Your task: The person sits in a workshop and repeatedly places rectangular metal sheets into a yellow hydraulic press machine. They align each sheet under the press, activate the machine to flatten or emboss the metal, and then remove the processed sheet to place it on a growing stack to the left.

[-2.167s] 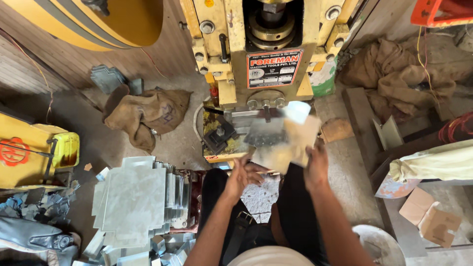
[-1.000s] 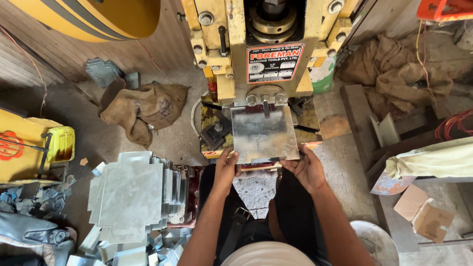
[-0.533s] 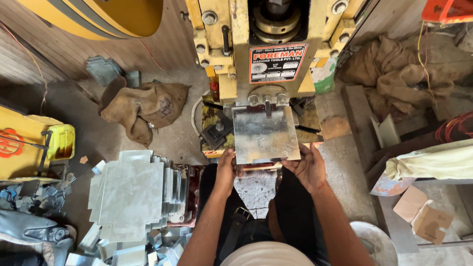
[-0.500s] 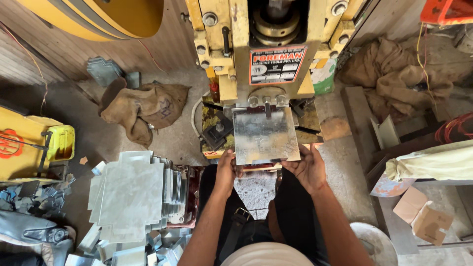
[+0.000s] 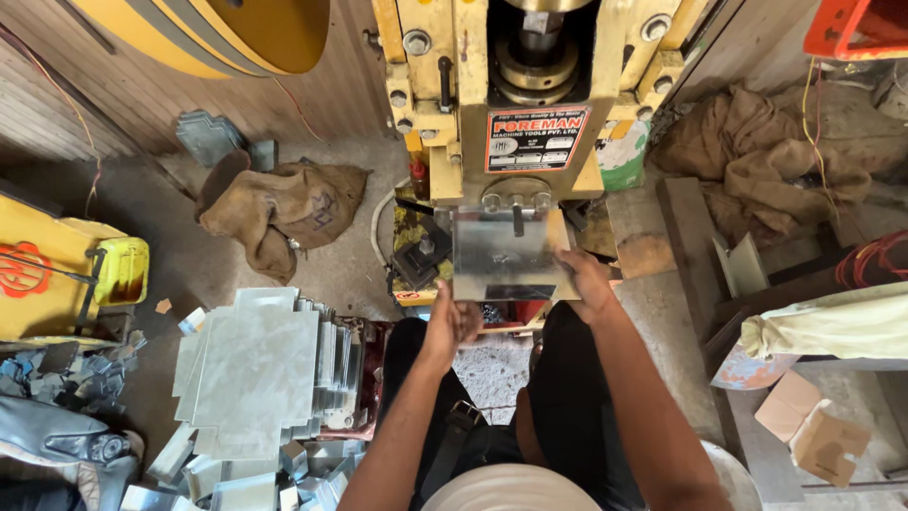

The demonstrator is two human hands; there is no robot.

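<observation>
Both hands, left hand [image 5: 452, 325] and right hand [image 5: 588, 282], kept a clenched grip on the sheet [image 5: 506, 255] under the yellow press [image 5: 515, 95]. Red-white label [image 5: 535, 139] just above grip. Sheet stack [image 5: 255, 369] left, on the floor [image 5: 161, 218].

A single head-worn camera is looking almost straight down from above the person's head, facing the yellow press machine [image 5: 530, 104], taking in the lap, floor [image 5: 189, 255] and surroundings fairly closely.
</observation>
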